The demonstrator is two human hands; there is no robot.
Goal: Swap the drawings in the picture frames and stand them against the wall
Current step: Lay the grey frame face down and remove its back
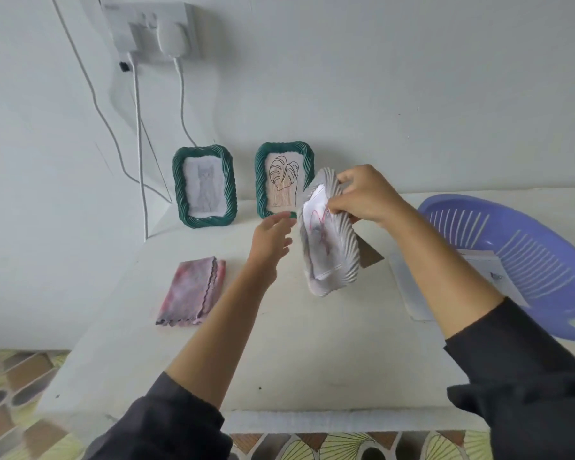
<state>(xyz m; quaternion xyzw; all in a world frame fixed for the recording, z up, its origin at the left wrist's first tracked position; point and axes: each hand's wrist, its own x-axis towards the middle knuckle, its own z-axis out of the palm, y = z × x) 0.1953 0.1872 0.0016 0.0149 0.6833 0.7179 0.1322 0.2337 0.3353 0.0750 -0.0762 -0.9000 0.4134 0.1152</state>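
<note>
Pink cloth (193,290) lies folded at left on the tabletop (279,353). Cat frame (204,187) and leaf frame (281,179) stand against the far wall. My left grip (271,237) hangs open, fingers relaxed, just beside the white frame (347,247). My right grip (362,197) clasps that frame's top edge, holding it tilted above the tabletop, with the red-lined drawing (319,227) inside. Purple basket (518,260) lies at right.
</note>
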